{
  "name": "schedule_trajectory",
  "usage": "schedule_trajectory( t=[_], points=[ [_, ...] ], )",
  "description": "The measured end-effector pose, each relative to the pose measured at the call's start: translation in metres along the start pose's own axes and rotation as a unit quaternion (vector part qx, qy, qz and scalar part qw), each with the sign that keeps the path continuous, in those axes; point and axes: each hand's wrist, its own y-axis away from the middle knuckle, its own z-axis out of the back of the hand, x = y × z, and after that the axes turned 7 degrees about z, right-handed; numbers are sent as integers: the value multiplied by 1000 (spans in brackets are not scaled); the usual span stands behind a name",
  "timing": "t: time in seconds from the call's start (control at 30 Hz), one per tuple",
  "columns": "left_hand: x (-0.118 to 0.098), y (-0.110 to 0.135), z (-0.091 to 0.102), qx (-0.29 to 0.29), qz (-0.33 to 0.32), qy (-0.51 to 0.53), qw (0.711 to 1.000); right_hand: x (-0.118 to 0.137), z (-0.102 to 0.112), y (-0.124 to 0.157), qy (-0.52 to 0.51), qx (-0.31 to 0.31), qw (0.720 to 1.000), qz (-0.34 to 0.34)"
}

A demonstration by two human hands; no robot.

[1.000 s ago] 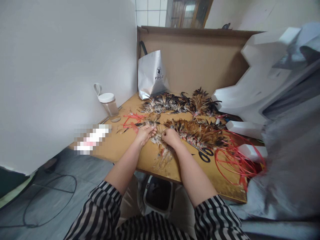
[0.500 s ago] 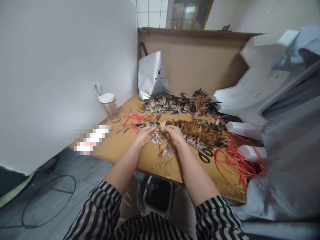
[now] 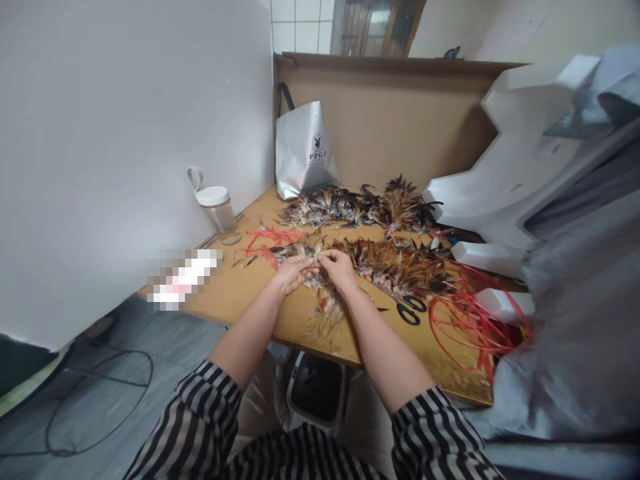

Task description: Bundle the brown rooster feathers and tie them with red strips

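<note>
My left hand (image 3: 295,273) is closed in a pinch on a small tuft of feathers (image 3: 311,248), whose brownish tips stick up past the fingers. Its fingertips meet those of my right hand (image 3: 338,268), also pinched at the base of the tuft; the exact grip is hidden by the fingers. Just beyond and to the right lies a row of brown feather bundles (image 3: 400,263). Pale loose feathers (image 3: 323,313) lie under and in front of the hands. Black-handled scissors (image 3: 411,310) rest right of my right forearm, blades against the bundles.
Farther back are more dark feathers (image 3: 340,205) and a silver bag (image 3: 303,150). Red plastic strips (image 3: 467,320) are tangled at the right, with more red strips (image 3: 270,237) at the left. A lidded cup (image 3: 217,210) stands by the wall. Below the edge is a dark bin (image 3: 316,390).
My right hand has moved left and its fingertips now meet the left hand's at the tuft. A dark feather now lies on the table beside my right forearm.
</note>
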Motion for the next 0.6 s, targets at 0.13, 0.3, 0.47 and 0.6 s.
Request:
schedule_trajectory(
  t=[0.13,0.3,0.47,0.6],
  points=[
    [0,0,-1,-2,-4,-11,1000,1,0,1,41,-2,999,27],
    [1,-1,-1,-13,-17,-27,999,2,-3,2,17,6,1000,11],
    [1,-1,0,-21,-40,-24,999,3,-2,3,-81,11,990,-113],
    [0,0,1,-3,-48,-29,998,4,1,2,-164,52,965,-198]
  ],
)
